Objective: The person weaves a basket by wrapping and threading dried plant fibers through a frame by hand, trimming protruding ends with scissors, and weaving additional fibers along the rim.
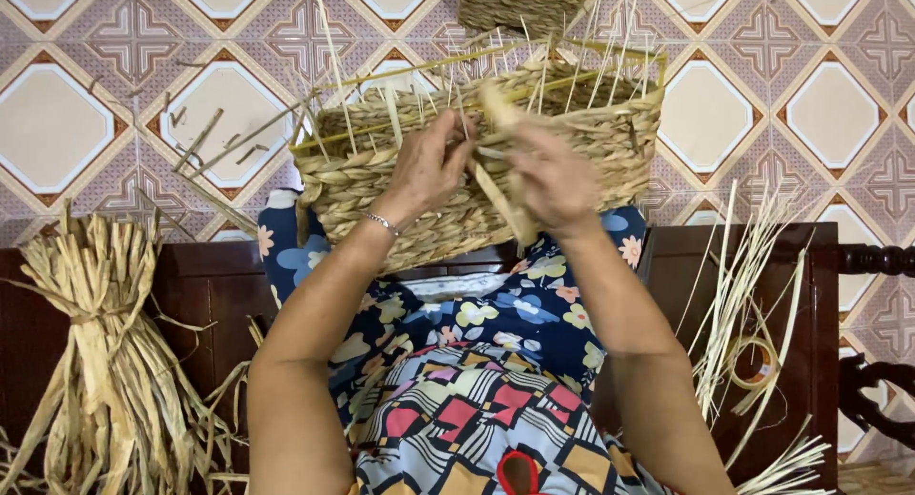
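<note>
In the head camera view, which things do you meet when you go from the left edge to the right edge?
Bundle of dried straw → left hand on the woven basket → right hand holding a flat straw strip → roll of tape among loose thin straws → dark carved wooden furniture at the right edge.

A dark wooden bench [219, 295] carries a tied bundle of dried straw [100, 362] at its left end, loose pale reed strips [734, 314] and a roll of tape [755, 362] near its right end, while short straw scraps [205, 138] lie on the patterned tiled floor [829, 104] beyond its far edge.
</note>
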